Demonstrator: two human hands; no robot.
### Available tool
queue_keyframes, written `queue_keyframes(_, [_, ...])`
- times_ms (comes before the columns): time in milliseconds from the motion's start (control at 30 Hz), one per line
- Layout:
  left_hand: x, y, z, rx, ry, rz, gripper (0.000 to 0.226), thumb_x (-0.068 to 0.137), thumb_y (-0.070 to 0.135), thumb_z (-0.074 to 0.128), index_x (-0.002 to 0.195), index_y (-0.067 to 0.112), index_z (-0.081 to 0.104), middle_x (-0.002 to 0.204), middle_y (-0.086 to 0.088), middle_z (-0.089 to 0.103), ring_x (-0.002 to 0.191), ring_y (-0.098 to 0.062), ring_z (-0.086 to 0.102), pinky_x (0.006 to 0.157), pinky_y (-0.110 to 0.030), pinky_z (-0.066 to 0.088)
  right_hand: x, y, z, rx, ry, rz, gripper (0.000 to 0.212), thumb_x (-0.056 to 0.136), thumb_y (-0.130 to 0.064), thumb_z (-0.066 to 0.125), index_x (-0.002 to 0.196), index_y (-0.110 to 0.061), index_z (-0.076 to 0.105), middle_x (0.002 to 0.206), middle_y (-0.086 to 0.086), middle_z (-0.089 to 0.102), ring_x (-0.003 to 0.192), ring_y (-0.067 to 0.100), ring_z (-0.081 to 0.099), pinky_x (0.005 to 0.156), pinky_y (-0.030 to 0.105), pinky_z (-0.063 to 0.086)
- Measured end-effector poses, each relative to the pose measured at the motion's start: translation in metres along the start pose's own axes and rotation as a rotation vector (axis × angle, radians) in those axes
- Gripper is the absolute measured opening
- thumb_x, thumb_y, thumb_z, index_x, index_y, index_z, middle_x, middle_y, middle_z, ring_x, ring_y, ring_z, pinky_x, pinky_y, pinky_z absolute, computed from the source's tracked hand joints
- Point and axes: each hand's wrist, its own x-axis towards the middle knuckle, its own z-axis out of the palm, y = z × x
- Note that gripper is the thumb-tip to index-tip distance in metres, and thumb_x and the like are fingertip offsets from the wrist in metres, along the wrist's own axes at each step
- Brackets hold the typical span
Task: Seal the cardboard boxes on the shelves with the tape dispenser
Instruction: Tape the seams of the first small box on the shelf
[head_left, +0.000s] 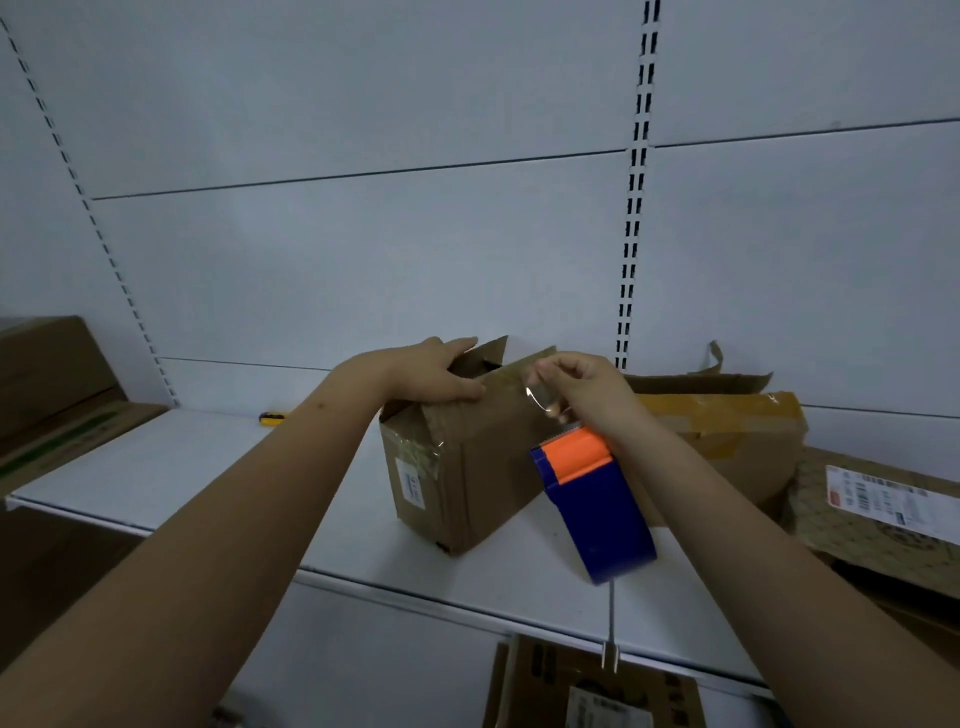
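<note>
Two hands up | my left hand (436, 376) presses the small cardboard box's (467, 462) flaps flat on the shelf (182, 467) | my right hand (582, 389) pinches the tape end (540, 397) over the seam, tape dispenser (592, 499) hanging below, nearer me.

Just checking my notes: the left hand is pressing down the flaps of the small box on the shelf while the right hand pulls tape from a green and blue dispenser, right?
Not quite. In the head view the tape dispenser is orange and blue, not green. The rest holds: the left hand presses the flaps of the small box, and the right hand pulls tape.
</note>
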Motion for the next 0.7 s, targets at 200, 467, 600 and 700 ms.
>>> queue_keyframes(200, [0.025,0.022,-0.010,0.094,-0.160,-0.042,0.078,0.085,0.073,0.054,0.151,0.057,0.016,0.157,-0.006,0.028,0.143,-0.033,0.033,0.117,-0.050,0.028,0.002,0.006,-0.003,0.028,0.065,0.004,0.029,0.100,-0.034,0.054,0.088,-0.014,0.070,0.071,-0.004,0.068,0.054,0.006,0.057,0.049,0.017,0.047])
queue_keyframes(467, [0.042,0.043,0.001,0.076,-0.185,-0.027,0.059,0.088,0.068,0.054,0.128,0.026,0.064,0.130,-0.002,0.062,0.111,-0.021,0.063,0.104,-0.041,0.047,0.010,0.009,-0.006,0.093,0.026,0.048,0.028,0.100,-0.032,0.054,0.091,-0.010,0.071,0.075,0.003,0.067,0.052,0.007,0.055,0.048,0.017,0.045])
queue_keyframes(600, [0.027,0.021,0.023,0.017,-0.010,0.111,0.069,0.102,0.052,0.045,0.159,0.035,0.011,0.154,0.000,0.045,0.135,-0.024,0.047,0.111,-0.038,0.036,0.014,0.013,-0.006,0.128,0.050,0.122,0.027,0.100,-0.032,0.053,0.092,-0.014,0.072,0.079,0.006,0.068,0.056,0.010,0.055,0.049,0.021,0.045])
queue_keyframes(700, [0.019,0.007,0.039,-0.056,-0.046,0.106,0.071,0.106,0.037,0.039,0.158,0.038,-0.008,0.163,0.004,0.028,0.148,-0.022,0.032,0.120,-0.040,0.024,0.013,0.012,-0.005,0.172,0.058,0.139,0.028,0.100,-0.032,0.054,0.095,-0.011,0.072,0.082,0.008,0.069,0.060,0.012,0.054,0.049,0.019,0.045])
